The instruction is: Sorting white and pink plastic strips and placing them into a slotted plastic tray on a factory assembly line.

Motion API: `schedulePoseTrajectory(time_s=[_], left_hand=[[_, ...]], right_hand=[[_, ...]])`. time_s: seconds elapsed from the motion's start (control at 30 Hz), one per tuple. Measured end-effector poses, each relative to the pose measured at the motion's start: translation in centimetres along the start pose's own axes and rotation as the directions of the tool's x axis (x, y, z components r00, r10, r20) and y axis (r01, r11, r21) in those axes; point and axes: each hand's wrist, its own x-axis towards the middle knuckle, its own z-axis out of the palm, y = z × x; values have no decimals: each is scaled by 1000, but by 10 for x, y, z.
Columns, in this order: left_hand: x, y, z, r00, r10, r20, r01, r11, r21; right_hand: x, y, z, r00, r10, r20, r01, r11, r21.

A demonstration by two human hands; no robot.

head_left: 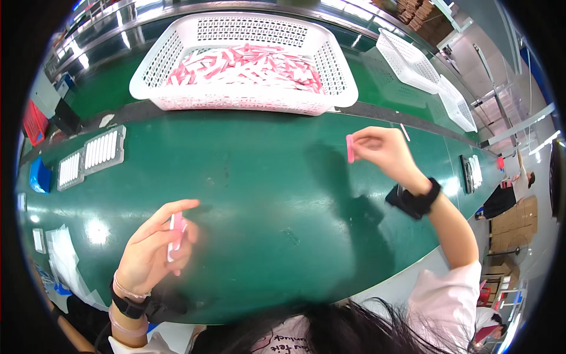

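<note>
My left hand [144,253] is held above the near left of the green table [259,177], its fingers closed around a small pink and white plastic strip [176,229]; whether it grips more than one is hard to make out. Farther off and to the right, my right hand [383,150] pinches a short pink plastic piece [350,148] upright between thumb and fingertips, above the table. A large white perforated basket [236,101] stands beyond both hands, heaped with many pink and white strips [253,68].
Grey trays with white strips [105,148] lie at the left, near a blue bin [40,176] and clear plastic bags [66,253]. White baskets [407,62] stand at the far right. A black tray [467,174] sits by the right edge; another person [517,184] is beyond.
</note>
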Motion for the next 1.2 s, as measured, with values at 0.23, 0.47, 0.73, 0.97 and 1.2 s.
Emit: schedulePoseTrajectory(time_s=[0.23, 0.47, 0.73, 0.97, 1.2], left_hand=[[1, -4, 12, 992, 43, 119, -46, 999, 18], [1, -19, 18, 979, 120, 162, -99, 986, -132], [8, -27, 22, 939, 204, 278, -156, 970, -185], [3, -21, 4, 997, 82, 10, -80, 991, -103], [12, -23, 10, 996, 73, 45, -68, 993, -98]], right_hand=[[-35, -118, 16, 958, 123, 261, -270, 700, 661], [-19, -158, 57, 979, 86, 182, -184, 756, 629], [-5, -158, 96, 965, -121, 233, -39, 812, 583], [-2, -81, 27, 993, 72, -96, -37, 946, 321], [-19, 84, -101, 892, 340, -298, -362, 932, -21]])
